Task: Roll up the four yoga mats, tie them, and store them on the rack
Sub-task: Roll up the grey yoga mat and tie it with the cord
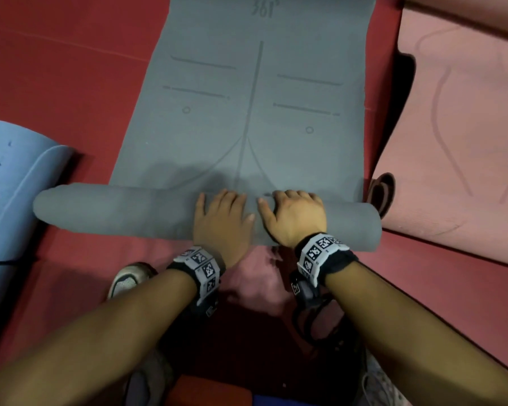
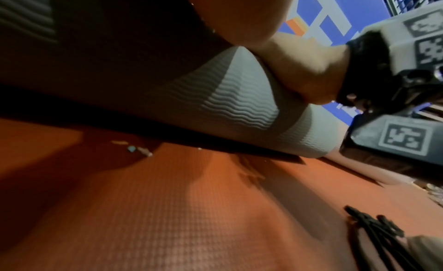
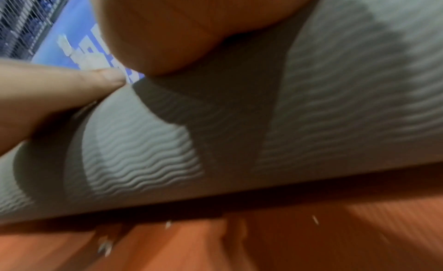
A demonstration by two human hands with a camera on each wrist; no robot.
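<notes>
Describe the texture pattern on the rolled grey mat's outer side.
Fine wavy ridges on the grey foam yoga mat; right wrist view.

Matt grey foam mat [image 1: 247,112] with wavy-ribbed underside on the roll [image 3: 143,152]; finely textured red floor padding [image 2: 167,218].
</notes>
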